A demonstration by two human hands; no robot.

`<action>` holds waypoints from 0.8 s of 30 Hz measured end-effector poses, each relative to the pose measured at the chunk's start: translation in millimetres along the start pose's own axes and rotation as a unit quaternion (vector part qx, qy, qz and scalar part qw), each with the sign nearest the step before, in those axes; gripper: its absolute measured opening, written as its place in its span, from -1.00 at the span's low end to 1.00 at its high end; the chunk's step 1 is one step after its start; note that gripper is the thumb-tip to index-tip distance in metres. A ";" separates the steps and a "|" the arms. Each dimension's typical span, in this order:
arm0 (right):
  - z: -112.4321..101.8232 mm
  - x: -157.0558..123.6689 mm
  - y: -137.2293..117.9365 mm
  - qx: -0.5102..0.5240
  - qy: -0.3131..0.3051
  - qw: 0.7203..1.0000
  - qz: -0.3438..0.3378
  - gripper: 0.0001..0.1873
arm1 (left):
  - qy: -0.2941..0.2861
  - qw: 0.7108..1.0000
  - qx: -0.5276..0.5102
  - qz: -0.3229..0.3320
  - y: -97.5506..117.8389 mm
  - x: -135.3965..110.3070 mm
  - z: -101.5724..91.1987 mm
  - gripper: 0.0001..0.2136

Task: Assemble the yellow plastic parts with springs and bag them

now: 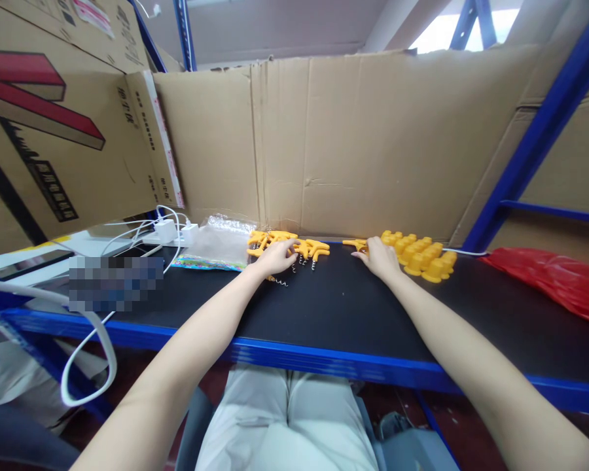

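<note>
Little here is legible. At ten o'clock, the large brown cardboard box bears a big red angular mark with a dark shadow, cut off by the frame edge. Below it runs a slanted black strip of characters, too small to read. Its folded flap carries vertical columns of illegible black print. At eleven o'clock, the pink-and-white label on the upper brown carton is blurred.

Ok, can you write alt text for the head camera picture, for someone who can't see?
The left hand rests on a pile of yellow corkscrew pieces and the right hand touches one yellow piece beside a cluster of yellow caps, on a black table. A cardboard wall stands behind.
</note>
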State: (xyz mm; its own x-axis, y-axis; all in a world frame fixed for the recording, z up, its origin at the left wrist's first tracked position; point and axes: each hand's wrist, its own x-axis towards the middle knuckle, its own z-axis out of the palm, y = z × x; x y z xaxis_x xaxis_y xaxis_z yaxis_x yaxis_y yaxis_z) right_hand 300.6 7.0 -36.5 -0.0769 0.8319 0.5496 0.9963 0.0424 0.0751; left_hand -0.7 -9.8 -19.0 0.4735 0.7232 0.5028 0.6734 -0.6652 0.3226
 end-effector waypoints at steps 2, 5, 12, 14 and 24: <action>-0.8 0.7 0.1 0.007 0.011 1.000 0.001 -0.60 | -0.003 1.000 -0.003 -0.003 0.9 -0.1 -0.4 -0.68; 1.0 2.1 1.8 0.014 0.011 1.000 0.021 -0.63 | -0.004 1.000 -0.004 -0.007 1.2 0.1 -0.3 -0.67; 12.0 4.9 10.0 0.054 -0.023 0.995 0.077 -0.58 | -0.002 1.000 -0.006 -0.001 -0.7 0.7 1.7 -0.68; 13.9 5.2 11.5 0.062 -0.029 0.994 0.084 -0.55 | -0.002 1.000 -0.005 -0.002 -0.1 0.8 1.6 -0.68; 16.1 3.0 14.8 0.060 -0.032 0.994 0.085 -0.44 | 0.002 0.998 0.065 -0.006 0.0 1.0 -3.6 -0.68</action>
State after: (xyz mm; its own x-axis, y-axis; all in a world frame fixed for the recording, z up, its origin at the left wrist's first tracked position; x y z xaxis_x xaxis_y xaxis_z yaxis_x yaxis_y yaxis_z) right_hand 315.8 19.0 -47.1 0.0921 0.8658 0.4918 0.9925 -0.0400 -0.1156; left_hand -2.3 -9.7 -15.5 0.4623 0.7305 0.5026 0.7473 -0.6260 0.2226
